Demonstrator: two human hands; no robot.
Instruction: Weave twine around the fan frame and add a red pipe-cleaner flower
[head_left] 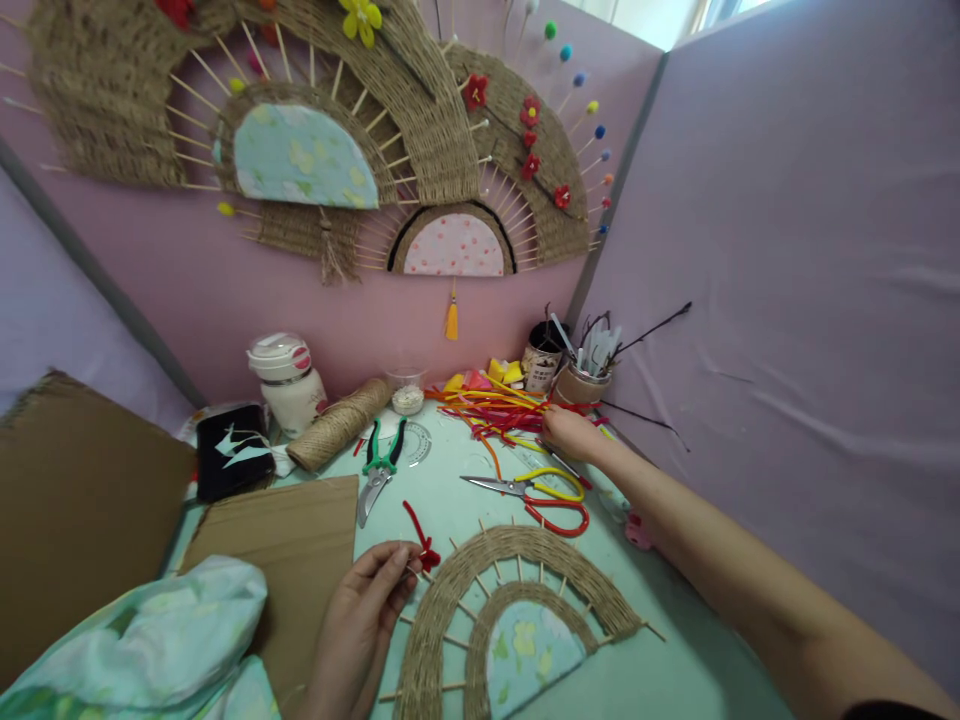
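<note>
A person sits at a pale green table (pixel 442 505) walled in by pink partitions. At lower centre of the frame, the left hand (pixel 364 620) has its fingertips pressed together, pinching a red pipe-cleaner flower (pixel 420 538) just at the left edge of a half-round jute fan (pixel 510 610). The fan lies flat, its stick ends poking past the woven rim.

At right of centre, the right hand (pixel 571 434) reaches across to a loose pile of red, orange and yellow pipe cleaners (pixel 499 410) by the back wall; whether its fingers are closed on any, I cannot tell. Yellow and red scissors (pixel 536 492) lie between the two hands. Green pliers (pixel 381 468) and a twine spool (pixel 337 425) sit left of centre. Brown cardboard (pixel 289 545) covers the lower left, touching the left wrist. A bare strip of table stays open between fan and scissors.
</note>
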